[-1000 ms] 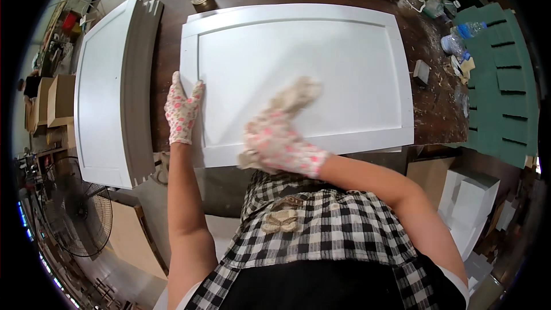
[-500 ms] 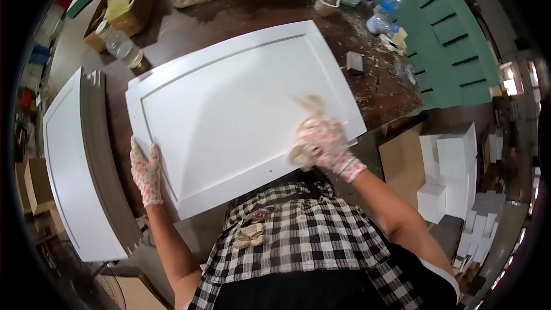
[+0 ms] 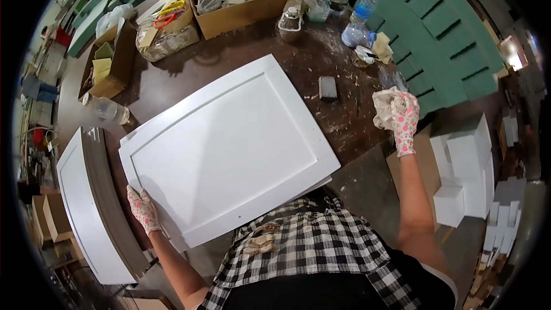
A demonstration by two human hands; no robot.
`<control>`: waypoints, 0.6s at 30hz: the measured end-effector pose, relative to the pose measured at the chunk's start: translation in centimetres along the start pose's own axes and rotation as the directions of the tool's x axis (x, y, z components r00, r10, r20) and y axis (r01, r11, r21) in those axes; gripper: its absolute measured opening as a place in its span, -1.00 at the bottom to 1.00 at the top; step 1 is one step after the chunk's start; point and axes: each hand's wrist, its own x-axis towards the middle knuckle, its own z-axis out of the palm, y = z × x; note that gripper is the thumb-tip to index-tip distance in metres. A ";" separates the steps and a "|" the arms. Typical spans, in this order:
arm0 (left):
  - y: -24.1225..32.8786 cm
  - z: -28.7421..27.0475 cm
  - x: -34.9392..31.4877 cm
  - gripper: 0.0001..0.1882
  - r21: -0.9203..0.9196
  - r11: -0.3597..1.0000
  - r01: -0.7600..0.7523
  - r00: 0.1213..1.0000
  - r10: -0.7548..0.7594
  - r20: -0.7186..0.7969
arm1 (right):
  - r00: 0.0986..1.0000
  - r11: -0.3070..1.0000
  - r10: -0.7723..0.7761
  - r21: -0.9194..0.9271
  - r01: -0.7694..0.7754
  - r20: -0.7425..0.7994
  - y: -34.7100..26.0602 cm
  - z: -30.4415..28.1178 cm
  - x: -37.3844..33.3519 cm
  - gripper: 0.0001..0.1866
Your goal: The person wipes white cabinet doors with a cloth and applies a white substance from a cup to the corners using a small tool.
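A white framed panel [image 3: 224, 149], like a cabinet door, lies tilted on the dark brown table in front of me, with the edge of another white piece showing under its near right corner. My left hand [image 3: 143, 210], in a white glove with pink dots, grips the panel's left edge near the lower corner. Out to the right, past the table's edge and away from the panel, my right hand [image 3: 405, 116] wears a matching glove. It is closed around a crumpled off-white rag [image 3: 385, 107].
A stack of white panels [image 3: 86, 206] stands at the left. Around the brown table [image 3: 229, 54] are a clear bottle [image 3: 106, 109], cardboard boxes [image 3: 244, 20], a small grey block [image 3: 328, 88] and plastic bottles [image 3: 357, 35]. Slotted green boards [image 3: 436, 28] rise at the right.
My right hand has swung off the panel's near right part, out to the right, with the rag. My left hand stays at the panel's left edge. The view has shifted.
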 end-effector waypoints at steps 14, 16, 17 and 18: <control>24.5 0.9 -4.2 -0.58 -0.155 0.799 -0.580 0.790 0.507 -0.343 | 0.930 0.981 -0.169 0.146 0.128 0.325 -0.8 4.1 6.2 -0.65; 32.2 1.4 -6.0 -0.61 -0.218 0.699 -0.681 0.725 0.603 -0.332 | 0.928 0.962 -0.123 0.273 0.024 0.352 -0.6 5.5 6.6 -0.70; 34.9 1.8 -6.7 -0.62 -0.295 0.651 -0.699 0.715 0.625 -0.314 | 0.916 0.941 -0.052 0.327 -0.089 0.398 -1.0 5.6 6.9 -0.71; 37.8 2.4 -7.4 -0.63 -0.329 0.611 -0.720 0.692 0.672 -0.265 | 0.923 0.889 0.000 0.423 -0.176 0.385 -0.2 6.4 7.2 -0.73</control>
